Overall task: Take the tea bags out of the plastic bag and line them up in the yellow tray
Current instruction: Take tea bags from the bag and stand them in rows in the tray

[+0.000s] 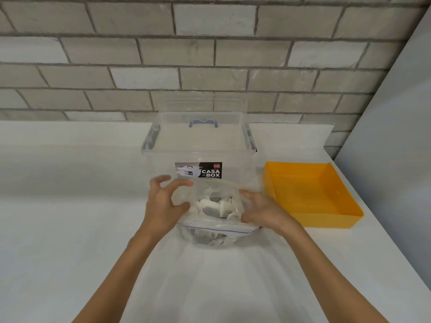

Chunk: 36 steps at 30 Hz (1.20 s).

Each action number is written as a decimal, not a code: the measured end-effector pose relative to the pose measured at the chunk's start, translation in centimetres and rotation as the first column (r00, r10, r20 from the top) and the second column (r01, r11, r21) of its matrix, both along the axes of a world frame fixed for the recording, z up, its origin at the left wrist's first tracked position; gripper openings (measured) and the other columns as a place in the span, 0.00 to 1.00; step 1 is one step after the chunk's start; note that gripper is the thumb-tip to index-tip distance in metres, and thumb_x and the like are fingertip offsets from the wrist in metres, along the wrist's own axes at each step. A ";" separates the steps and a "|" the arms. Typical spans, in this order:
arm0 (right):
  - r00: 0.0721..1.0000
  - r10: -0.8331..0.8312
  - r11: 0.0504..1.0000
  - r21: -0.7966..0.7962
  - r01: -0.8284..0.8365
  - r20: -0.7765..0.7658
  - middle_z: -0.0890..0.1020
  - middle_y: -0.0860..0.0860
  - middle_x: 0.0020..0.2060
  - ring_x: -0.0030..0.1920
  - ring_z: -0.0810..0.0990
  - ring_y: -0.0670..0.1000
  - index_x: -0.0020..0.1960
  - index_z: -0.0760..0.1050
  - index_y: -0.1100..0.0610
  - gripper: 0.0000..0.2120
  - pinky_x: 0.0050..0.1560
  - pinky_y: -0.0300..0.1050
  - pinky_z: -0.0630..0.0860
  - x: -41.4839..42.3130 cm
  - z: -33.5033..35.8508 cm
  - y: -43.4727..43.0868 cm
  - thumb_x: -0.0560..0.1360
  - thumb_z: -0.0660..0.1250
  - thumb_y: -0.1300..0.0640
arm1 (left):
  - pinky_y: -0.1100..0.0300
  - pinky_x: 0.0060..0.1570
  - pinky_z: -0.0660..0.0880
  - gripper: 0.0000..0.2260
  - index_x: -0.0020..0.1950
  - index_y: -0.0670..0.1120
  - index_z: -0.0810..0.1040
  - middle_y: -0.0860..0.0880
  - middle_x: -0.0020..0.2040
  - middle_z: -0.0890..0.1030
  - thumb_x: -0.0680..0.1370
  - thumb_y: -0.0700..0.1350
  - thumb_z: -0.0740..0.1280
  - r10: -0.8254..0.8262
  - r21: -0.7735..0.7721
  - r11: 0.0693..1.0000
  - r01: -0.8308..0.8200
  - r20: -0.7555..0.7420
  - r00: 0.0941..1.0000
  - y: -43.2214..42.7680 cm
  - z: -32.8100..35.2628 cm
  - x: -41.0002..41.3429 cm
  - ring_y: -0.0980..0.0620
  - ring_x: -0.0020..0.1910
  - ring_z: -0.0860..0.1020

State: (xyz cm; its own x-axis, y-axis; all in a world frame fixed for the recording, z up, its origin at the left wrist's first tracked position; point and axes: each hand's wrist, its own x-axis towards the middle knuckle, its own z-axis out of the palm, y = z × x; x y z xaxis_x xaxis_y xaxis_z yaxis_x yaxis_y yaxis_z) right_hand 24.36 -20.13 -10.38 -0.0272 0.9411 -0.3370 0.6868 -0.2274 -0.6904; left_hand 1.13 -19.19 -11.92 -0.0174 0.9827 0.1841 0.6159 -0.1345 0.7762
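Note:
A clear zip plastic bag (217, 231) stands on the white counter in front of me, its mouth pulled wide. Inside lie several white and grey tea bags (211, 207). My left hand (163, 203) grips the bag's left rim, and my right hand (261, 212) grips the right rim. The yellow tray (310, 220) sits to the right of the bag, a short way from my right hand, with nothing in it.
A clear lidded storage box (198, 145) with a "CASA BOX" label stands directly behind the bag. A grey brick wall runs along the back, and a pale panel closes the right side past the tray. White counter (70, 206) spreads to the left.

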 end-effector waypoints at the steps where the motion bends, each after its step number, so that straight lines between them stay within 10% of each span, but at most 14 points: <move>1: 0.993 0.019 0.999 0.044 -0.024 0.120 0.66 0.52 0.69 0.67 0.70 0.54 0.73 0.64 0.50 0.34 0.60 0.43 0.72 0.0 0.4 0.0 0.70 0.70 0.64 | 0.53 0.63 0.67 0.23 0.47 0.64 0.78 0.51 0.66 0.62 0.67 0.35 0.74 -0.008 0.089 0.996 0.014 -0.062 0.998 0.0 0.3 -0.2 0.54 0.63 0.66; 4: 0.844 -0.029 0.906 0.371 -0.205 0.536 0.62 0.57 0.69 0.66 0.66 0.61 0.68 0.70 0.52 0.26 0.63 0.51 0.71 -1.1 2.0 -1.0 0.72 0.65 0.68 | 0.46 0.62 0.68 0.17 0.45 0.63 0.80 0.54 0.71 0.60 0.70 0.40 0.75 -0.073 0.210 0.970 0.125 -0.239 0.968 -0.9 0.9 0.3 0.46 0.66 0.65; 8: 0.716 0.181 0.537 0.542 -0.646 0.674 0.77 0.53 0.51 0.51 0.76 0.57 0.52 0.80 0.57 0.22 0.44 0.47 0.72 -3.1 1.5 -1.4 0.61 0.68 0.72 | 0.47 0.66 0.68 0.32 0.71 0.63 0.65 0.51 0.76 0.42 0.69 0.55 0.74 -0.198 -0.293 0.950 0.103 -0.315 0.928 -0.9 0.6 0.4 0.41 0.72 0.62; 12: 0.665 0.278 0.834 0.169 -0.525 0.693 0.65 0.52 0.68 0.65 0.64 0.57 0.73 0.58 0.56 0.32 0.59 0.55 0.67 -2.7 -1.0 -0.2 0.72 0.66 0.59 | 0.56 0.61 0.70 0.49 0.77 0.62 0.42 0.46 0.77 0.42 0.70 0.45 0.74 -0.323 -0.562 0.803 0.197 -0.132 0.937 -0.6 0.4 0.1 0.44 0.74 0.60; 16: 0.867 0.252 0.942 0.095 -0.321 0.430 0.53 0.53 0.70 0.68 0.54 0.59 0.77 0.39 0.56 0.49 0.67 0.52 0.66 -2.7 -1.7 0.6 0.70 0.71 0.57 | 0.61 0.56 0.71 0.49 0.77 0.60 0.46 0.52 0.73 0.63 0.68 0.33 0.71 -0.331 -0.515 0.804 0.299 0.031 0.943 -0.1 0.0 0.5 0.52 0.66 0.65; 20: 0.955 0.156 0.986 0.012 -0.164 0.254 0.50 0.54 0.68 0.70 0.55 0.59 0.77 0.35 0.52 0.55 0.68 0.45 0.63 -2.4 -1.4 1.2 0.68 0.74 0.58 | 0.62 0.56 0.72 0.52 0.77 0.59 0.48 0.57 0.69 0.63 0.64 0.30 0.72 -0.283 -0.492 0.816 0.303 0.118 0.952 0.9 -0.1 -0.1 0.57 0.64 0.64; 23: 0.993 0.084 0.994 -0.078 -0.078 0.088 0.59 0.54 0.71 0.70 0.65 0.55 0.78 0.46 0.49 0.50 0.67 0.47 0.68 -0.3 -0.8 0.9 0.67 0.75 0.57 | 0.64 0.56 0.72 0.53 0.78 0.57 0.48 0.57 0.71 0.62 0.64 0.32 0.75 -0.267 -0.489 0.818 0.304 0.145 0.953 1.1 -0.2 -1.1 0.56 0.66 0.64; 27: 0.981 0.126 0.992 -0.002 -0.128 -0.146 0.82 0.46 0.51 0.53 0.79 0.48 0.61 0.76 0.48 0.21 0.55 0.47 0.78 1.1 -0.6 -0.2 0.68 0.72 0.58 | 0.66 0.52 0.74 0.49 0.76 0.58 0.51 0.53 0.66 0.67 0.64 0.34 0.74 -0.347 -0.553 0.760 0.342 0.101 0.933 0.9 -0.6 -0.9 0.52 0.61 0.70; 36: 0.912 -0.333 0.891 0.235 0.388 -0.241 0.77 0.50 0.28 0.31 0.74 0.46 0.33 0.74 0.59 0.19 0.32 0.38 0.67 -0.5 -1.6 2.0 0.81 0.59 0.52 | 0.52 0.53 0.79 0.45 0.69 0.61 0.62 0.53 0.62 0.71 0.57 0.39 0.74 -0.419 -0.541 0.722 0.431 0.153 0.895 2.2 -0.8 -0.3 0.50 0.58 0.76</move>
